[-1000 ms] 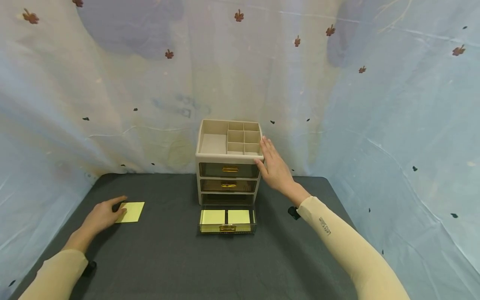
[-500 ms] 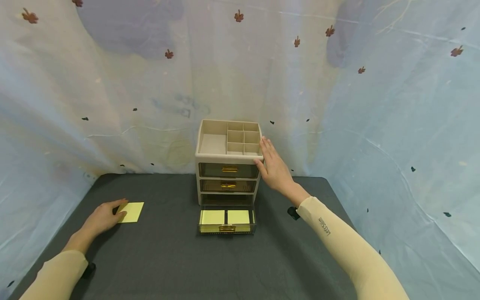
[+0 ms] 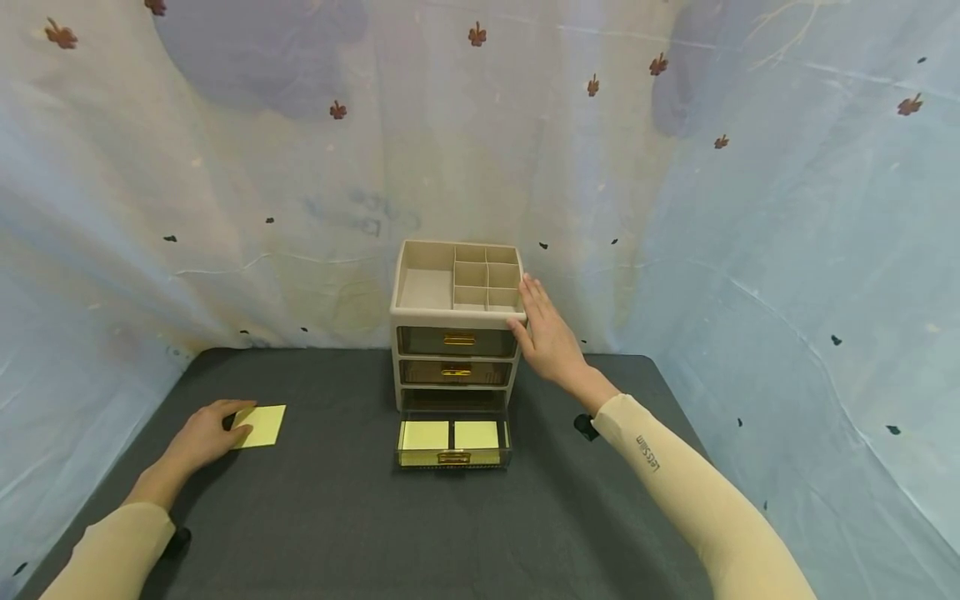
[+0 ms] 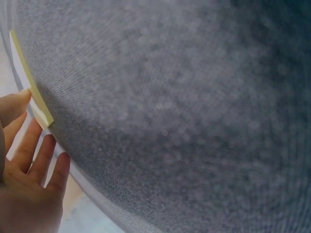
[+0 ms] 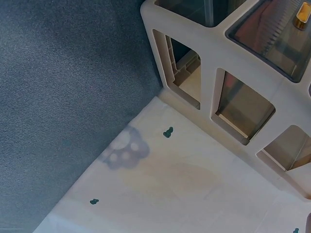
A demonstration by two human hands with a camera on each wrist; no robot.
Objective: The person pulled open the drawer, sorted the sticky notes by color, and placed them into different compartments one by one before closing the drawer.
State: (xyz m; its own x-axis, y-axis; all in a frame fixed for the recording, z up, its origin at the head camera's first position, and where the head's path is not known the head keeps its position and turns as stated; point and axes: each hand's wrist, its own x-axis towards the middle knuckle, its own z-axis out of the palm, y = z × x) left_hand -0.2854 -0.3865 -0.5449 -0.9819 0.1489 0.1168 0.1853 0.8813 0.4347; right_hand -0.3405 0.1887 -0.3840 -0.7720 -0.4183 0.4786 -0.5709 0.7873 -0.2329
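On the left of the dark table, my left hand (image 3: 204, 435) pinches the near-left edge of a yellow sticky note pad (image 3: 264, 425) between thumb and fingers. The pad (image 4: 32, 80) shows edge-on in the left wrist view, with the thumb against it. My right hand (image 3: 553, 337) rests with straight fingers along the right side of a beige drawer organizer (image 3: 459, 317). Its bottom drawer (image 3: 453, 457) is pulled out and holds two yellow sticky note pads (image 3: 425, 434) side by side. The right hand is out of sight in the right wrist view.
The organizer's top has one large and several small compartments (image 3: 471, 273). Two clear drawers with gold handles (image 3: 459, 339) sit closed above the bottom one. Patterned curtain (image 3: 300, 167) hangs behind and beside the dark-covered table (image 3: 337, 517).
The left index finger has come down and closed in on the pad, and the left hand's grip has settled at its left edge. The right hand and the drawer have stayed put.
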